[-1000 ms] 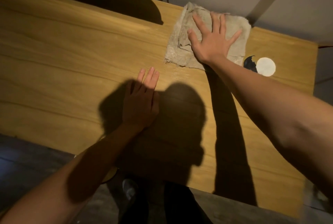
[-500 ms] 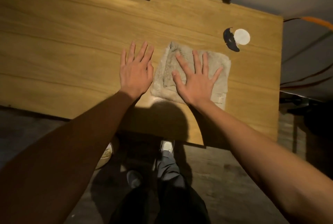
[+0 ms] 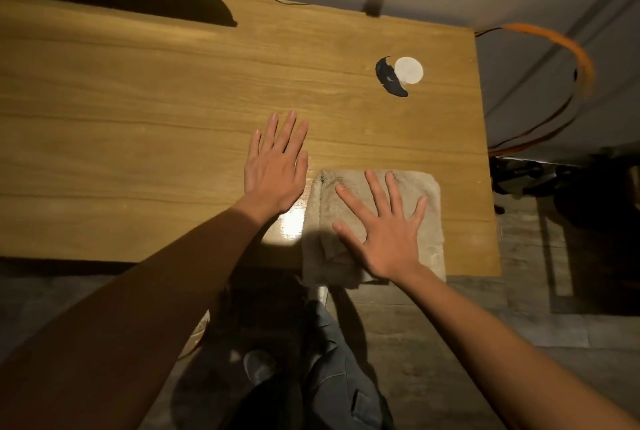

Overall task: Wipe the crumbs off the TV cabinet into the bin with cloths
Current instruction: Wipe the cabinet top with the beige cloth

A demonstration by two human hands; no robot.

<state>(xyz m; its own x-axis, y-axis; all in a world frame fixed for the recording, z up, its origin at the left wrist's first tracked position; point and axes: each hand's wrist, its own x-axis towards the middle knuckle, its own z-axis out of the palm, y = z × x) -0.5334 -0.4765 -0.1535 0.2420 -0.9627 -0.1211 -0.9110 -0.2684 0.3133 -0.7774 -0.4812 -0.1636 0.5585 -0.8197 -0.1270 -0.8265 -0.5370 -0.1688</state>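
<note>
Beige terry cloth (image 3: 429, 221) — folded into a rough rectangle — is seen lying on a wooden TV cabinet (image 3: 138, 118), toward its right end and at its near edge, with the cloth's near border hanging slightly past that edge. The right hand (image 3: 388, 232) is pressed flat on the cloth, palm down, fingers (image 3: 377, 187) straight and spread wide, nothing gripped. Just left of the cloth, the left hand (image 3: 273, 173) is laid palm down on the bare wood, its fingers extended and held close together, also gripping nothing; its thumb side is very near the cloth's left border. A bright glare patch is seen on the varnished surface between the left wrist and the cloth.

Farther back and to the right on the cabinet top, well apart from the cloth, a small pale round disc (image 3: 409, 70) is seen, with a dark crescent-shaped mark or object (image 3: 389, 78) touching its left side; what the two are cannot be told. Crumbs cannot be made out in the dim light.

Beyond the right end of the cabinet, an orange cable (image 3: 568, 45) is looped against the wall. Below the near edge, grey trousers (image 3: 339, 370) and a shoe (image 3: 258, 365) are seen on the floor.
</note>
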